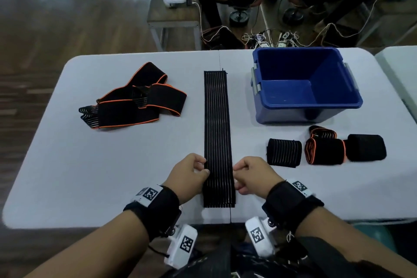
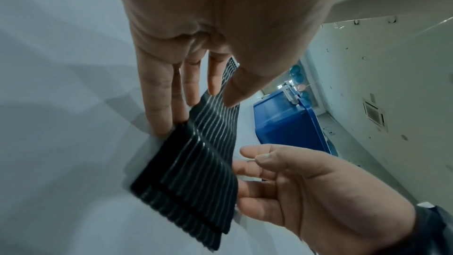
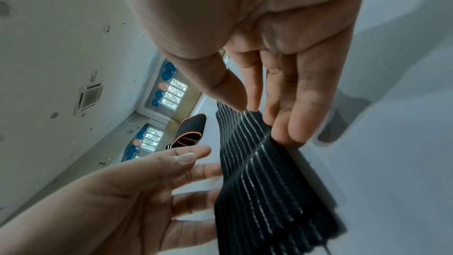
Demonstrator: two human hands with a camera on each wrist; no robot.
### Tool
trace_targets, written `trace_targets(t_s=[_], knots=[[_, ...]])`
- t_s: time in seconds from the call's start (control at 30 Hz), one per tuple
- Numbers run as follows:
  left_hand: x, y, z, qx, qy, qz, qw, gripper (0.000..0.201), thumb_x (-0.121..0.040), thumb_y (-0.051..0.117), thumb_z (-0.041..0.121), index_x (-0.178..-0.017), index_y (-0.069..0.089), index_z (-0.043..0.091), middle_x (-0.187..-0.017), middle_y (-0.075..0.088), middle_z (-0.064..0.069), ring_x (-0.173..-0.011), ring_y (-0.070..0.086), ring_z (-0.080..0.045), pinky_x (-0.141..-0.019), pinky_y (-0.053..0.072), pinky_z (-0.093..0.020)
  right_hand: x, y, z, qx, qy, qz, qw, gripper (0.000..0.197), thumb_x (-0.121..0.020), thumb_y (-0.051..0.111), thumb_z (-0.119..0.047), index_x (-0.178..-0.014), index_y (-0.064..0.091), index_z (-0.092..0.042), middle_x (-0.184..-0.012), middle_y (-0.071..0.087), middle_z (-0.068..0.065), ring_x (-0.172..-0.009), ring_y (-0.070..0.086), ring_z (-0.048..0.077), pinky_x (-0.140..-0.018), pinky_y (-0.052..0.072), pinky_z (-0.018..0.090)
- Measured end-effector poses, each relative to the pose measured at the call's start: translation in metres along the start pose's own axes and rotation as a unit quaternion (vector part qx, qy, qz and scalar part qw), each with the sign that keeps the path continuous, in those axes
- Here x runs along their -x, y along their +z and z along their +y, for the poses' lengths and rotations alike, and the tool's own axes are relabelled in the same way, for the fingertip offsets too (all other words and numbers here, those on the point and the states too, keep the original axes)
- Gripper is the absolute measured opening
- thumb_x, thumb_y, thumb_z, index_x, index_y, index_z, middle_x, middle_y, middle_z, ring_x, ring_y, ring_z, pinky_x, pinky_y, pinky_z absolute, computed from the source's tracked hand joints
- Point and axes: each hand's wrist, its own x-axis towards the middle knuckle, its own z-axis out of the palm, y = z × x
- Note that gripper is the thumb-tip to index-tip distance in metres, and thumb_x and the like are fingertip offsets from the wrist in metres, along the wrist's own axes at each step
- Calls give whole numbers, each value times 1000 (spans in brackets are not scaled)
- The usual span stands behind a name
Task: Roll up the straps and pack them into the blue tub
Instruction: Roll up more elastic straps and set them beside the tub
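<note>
Head view shows both hands, left hand (image 1: 189,176) and right hand (image 1: 252,177), pinching the near edges of a long black ribbed elastic strap (image 1: 217,124) lying flat on the white tabletop (image 1: 67,165). 3 rolled straps (image 1: 325,149) wait beside the empty blue plastic tub (image 1: 293,110), and a tangled black orange-edged strap (image 1: 135,99) remains unrolled, so packing has not begun.

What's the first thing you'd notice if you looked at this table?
A long black ribbed strap lies stretched down the middle of the table, its near end pinched between the left hand and right hand. Behind it to the right stands a bright blue tub.
</note>
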Motion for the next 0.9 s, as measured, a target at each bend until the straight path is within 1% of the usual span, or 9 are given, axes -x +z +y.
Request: trace_targets(t_s=[0.17, 0.27, 0.37, 0.47, 0.6, 0.67, 0.73, 0.8, 0.9], knots=[[11, -3, 4, -52, 18, 4, 998, 17, -84, 65, 28, -101, 61, 30, -103, 62, 1, -91, 65, -23, -83, 60, -52, 7, 5, 5, 44, -15, 12, 999, 11, -90, 54, 0, -96, 62, -7, -85, 64, 17, -70, 65, 26, -65, 58, 36], [16, -1, 8, -156, 68, 14, 985, 12, -90, 66, 26, -100, 60, 29, -103, 60, 6, -92, 61, -17, -87, 53, -33, 11, 8, 6, 84, -43, 20, 995, 12, -86, 57, -6, -95, 63, -12, -85, 66, 14, -73, 66, 27, -70, 60, 40], [26, 0, 7, -272, 169, 16, 947, 10, -94, 65, 33, -103, 62, 31, -108, 53, 10, -93, 56, -8, -86, 43, -22, 15, 7, 9, 191, -97, 35, 976, 12, -82, 65, -19, -92, 64, -25, -88, 68, 1, -82, 67, 20, -83, 59, 40], [38, 1, -8, -352, 242, -34, 904, 29, -92, 67, 42, -113, 68, 22, -116, 56, 5, -103, 56, -14, -93, 48, -31, 25, 12, 14, 277, -133, 19, 952, 22, -83, 73, -29, -103, 64, -26, -104, 62, -5, -93, 63, 14, -89, 55, 35], [51, 0, -34, -395, 276, -58, 874, 57, -76, 71, 59, -118, 66, 21, -120, 57, 4, -103, 57, -17, -89, 52, -34, 40, 18, 24, 405, -173, -34, 897, 58, -78, 79, -41, -128, 52, -27, -126, 44, -8, -103, 55, 13, -93, 51, 31], [55, 2, -41, -405, 295, -49, 864, 57, -70, 74, 54, -115, 66, 20, -117, 59, 2, -99, 58, -20, -85, 54, -36, 42, 20, 35, 484, -210, -46, 848, 71, -76, 80, -40, -136, 44, -26, -133, 39, -6, -110, 53, 17, -94, 50, 32], [59, 6, -45, -410, 310, -38, 857, 57, -67, 83, 43, -116, 64, 19, -117, 60, 0, -99, 58, -22, -86, 54, -35, 43, 24, 49, 522, -246, -35, 816, 72, -77, 80, -35, -138, 41, -25, -134, 38, -3, -114, 50, 21, -94, 50, 34], [62, 8, -47, -405, 320, -29, 856, 58, -68, 83, 37, -119, 63, 18, -118, 60, -1, -102, 57, -22, -89, 53, -33, 44, 27, 61, 518, -272, -7, 811, 63, -82, 73, -24, -137, 43, -24, -131, 41, -1, -112, 50, 23, -92, 51, 35], [66, 11, -52, -395, 330, -18, 857, 47, -75, 68, 31, -118, 65, 16, -115, 63, -2, -100, 59, -21, -89, 53, -32, 45, 30, 70, 491, -286, 17, 822, 51, -85, 66, -21, -133, 48, -23, -124, 45, 2, -107, 52, 24, -90, 51, 37]])
